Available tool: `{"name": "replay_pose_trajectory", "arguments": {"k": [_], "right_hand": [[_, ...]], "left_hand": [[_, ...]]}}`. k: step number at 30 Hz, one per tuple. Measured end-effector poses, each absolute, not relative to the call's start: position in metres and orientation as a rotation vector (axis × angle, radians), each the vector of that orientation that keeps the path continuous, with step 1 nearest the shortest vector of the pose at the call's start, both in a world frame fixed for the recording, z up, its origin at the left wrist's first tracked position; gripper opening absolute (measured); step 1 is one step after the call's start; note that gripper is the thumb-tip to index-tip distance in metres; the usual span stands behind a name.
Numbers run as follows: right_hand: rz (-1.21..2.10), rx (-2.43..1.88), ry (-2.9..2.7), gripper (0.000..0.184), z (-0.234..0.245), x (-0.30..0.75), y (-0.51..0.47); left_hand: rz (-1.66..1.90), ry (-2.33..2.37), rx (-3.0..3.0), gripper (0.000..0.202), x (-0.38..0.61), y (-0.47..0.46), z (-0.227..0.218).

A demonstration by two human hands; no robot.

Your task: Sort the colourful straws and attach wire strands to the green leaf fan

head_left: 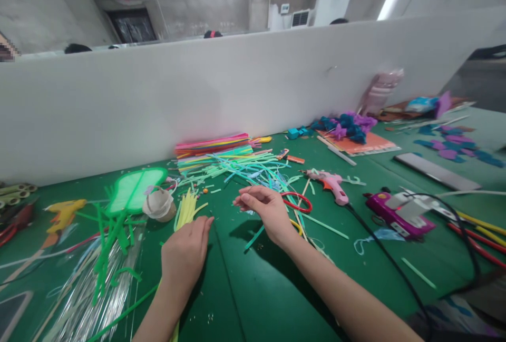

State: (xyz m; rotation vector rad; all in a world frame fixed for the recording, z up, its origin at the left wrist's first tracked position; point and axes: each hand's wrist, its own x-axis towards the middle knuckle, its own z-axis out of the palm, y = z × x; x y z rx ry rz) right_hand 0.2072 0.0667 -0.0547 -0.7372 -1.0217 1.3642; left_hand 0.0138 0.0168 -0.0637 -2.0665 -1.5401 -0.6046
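My left hand (185, 252) is closed, palm down, its fingers pressed together and pointing right. It covers part of a bundle of yellow pipe cleaners (187, 210), whose ends show above the hand and by the wrist; I cannot tell whether it grips them. My right hand (265, 210) is held a little to the right over the green table (253, 294), fingers curled towards the thumb. Anything between those fingers is too small or hidden. Beside the right hand lie red-handled scissors (302, 202); a covered cup (158, 204) stands beyond the left hand.
Pipe cleaners (213, 147) lie in piles along the white partition (158, 105). A pink glue gun (330, 181) and a magenta power strip (399, 215) with cables sit right. At left are a yellow glue gun (63, 215), a green fuzzy shape (136, 190) and plastic-wrapped sticks (95, 284).
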Motion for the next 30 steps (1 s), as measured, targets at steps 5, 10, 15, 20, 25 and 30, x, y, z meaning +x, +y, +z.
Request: {"name": "replay_pose_trajectory", "arguments": {"k": [5, 10, 15, 20, 25, 30], "right_hand": [[1.368, -0.707, -1.042, 0.019, -0.055, 0.199, 0.062], [1.353, -0.728, -0.972, 0.022, -0.058, 0.199, 0.063], [1.328, -0.758, -0.938, 0.025, -0.057, 0.206, 0.066], [1.344, -0.753, -0.958, 0.025, -0.056, 0.199, 0.062], [1.345, -0.751, -0.942, 0.022, -0.058, 0.193, 0.059], [1.324, -0.796, -0.858, 0.027, -0.062, 0.201, 0.065]], "left_hand": [[-0.582, -1.906, -2.084, 0.034, 0.015, 0.018, -0.062], [-0.591, -1.923, -2.195, 0.037, 0.019, 0.018, -0.058], [-0.366, -1.787, -2.038, 0.045, 0.022, 0.014, -0.059], [-0.213, -1.966, -1.927, 0.048, 0.019, 0.017, -0.057], [-0.568, -2.290, -2.285, 0.060, 0.016, 0.023, -0.057], [-0.511, -2.191, -2.300, 0.051, 0.021, 0.021, -0.055]]}}
